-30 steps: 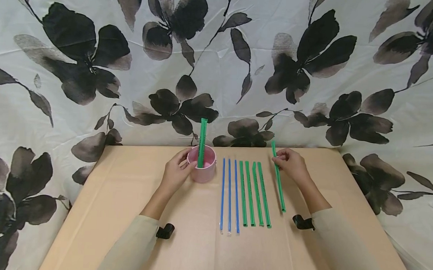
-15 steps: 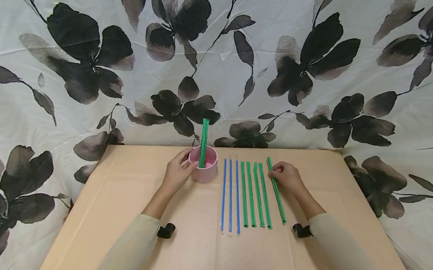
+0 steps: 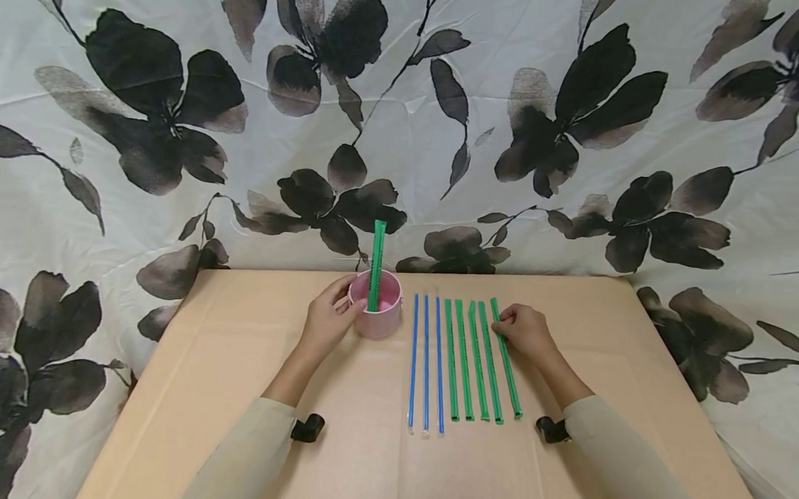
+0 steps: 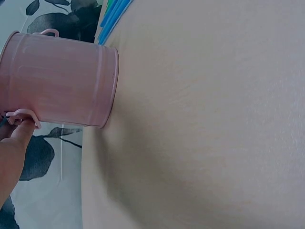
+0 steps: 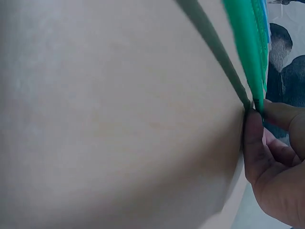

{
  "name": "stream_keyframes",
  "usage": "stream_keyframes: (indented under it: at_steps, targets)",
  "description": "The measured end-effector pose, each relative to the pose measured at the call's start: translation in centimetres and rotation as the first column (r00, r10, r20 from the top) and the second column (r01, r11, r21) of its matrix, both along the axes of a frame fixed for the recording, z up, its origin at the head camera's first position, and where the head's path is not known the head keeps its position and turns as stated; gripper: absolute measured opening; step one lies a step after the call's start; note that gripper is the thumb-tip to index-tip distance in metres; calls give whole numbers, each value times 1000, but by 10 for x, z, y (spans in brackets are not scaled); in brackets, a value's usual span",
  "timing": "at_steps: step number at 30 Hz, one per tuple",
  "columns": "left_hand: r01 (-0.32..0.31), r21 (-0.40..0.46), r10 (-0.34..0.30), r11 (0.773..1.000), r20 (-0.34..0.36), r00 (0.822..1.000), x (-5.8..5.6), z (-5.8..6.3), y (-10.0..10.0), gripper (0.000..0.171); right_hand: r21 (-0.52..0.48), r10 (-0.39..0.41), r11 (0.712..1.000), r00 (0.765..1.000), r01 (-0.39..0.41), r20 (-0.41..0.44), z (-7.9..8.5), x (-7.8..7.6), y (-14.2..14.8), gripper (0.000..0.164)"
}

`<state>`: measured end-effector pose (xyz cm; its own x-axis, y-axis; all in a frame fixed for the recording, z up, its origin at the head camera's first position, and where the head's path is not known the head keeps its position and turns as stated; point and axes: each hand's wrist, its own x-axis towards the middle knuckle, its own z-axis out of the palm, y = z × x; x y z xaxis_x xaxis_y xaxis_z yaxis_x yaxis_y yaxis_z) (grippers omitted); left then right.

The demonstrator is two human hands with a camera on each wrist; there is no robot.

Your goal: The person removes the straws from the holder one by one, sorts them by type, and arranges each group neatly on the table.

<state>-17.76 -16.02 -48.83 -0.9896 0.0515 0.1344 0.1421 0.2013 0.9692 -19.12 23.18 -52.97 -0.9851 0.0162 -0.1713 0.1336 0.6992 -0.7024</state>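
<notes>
My left hand (image 3: pixel 328 322) holds the side of a small pink bucket (image 3: pixel 377 325). In the left wrist view a finger is at the side handle (image 4: pixel 24 113) of that bucket. Green straws (image 3: pixel 377 256) stand upright in it, too bunched to tell apart. On the right, my right hand (image 3: pixel 531 333) pinches a green straw (image 3: pixel 510 377) near its far end. This straw lies just right of a row of several green straws (image 3: pixel 464 360), slightly slanted. In the right wrist view, thumb and fingertips meet at the held straw (image 5: pixel 245 47).
Three blue straws (image 3: pixel 426 362) lie left of the green row, between it and the bucket. A tan table (image 3: pixel 234 361) carries everything. Behind it hangs a white cloth (image 3: pixel 418 131) with dark flowers.
My right hand has lowered the green straw from a raised position and moved it left, beside the row of green straws. The left hand and bucket have stayed in place.
</notes>
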Motion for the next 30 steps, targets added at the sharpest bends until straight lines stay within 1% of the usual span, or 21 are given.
stream_keyframes:
  at_steps: [3,6,11,14,18,27,30]
  targets:
    - [-8,-6,8,1000,4,1000,-1,0,2,56,-5,-1,1000,1000,1,-2,1,0,-2,24]
    - [-11,1,11,1000,20,1000,0,3,4,56,6,5,1000,1000,-5,-10,0,-1,-4,24]
    - [-7,9,6,1000,47,999,6,21,9,57,51,27,998,999,-25,-47,0,-2,-3,24]
    - [-3,7,3,1000,52,999,10,31,11,57,54,34,998,998,-31,-51,0,-2,-2,23]
    - [1,10,-1,1000,57,998,12,34,11,57,68,41,997,998,-38,-44,-1,-2,-2,22]
    - [4,22,-5,1000,52,999,9,31,10,58,73,43,997,998,-39,-52,-3,-2,-1,21]
    - [4,24,-5,1000,55,998,8,31,10,58,72,43,997,997,-39,-57,-3,-1,-2,22]
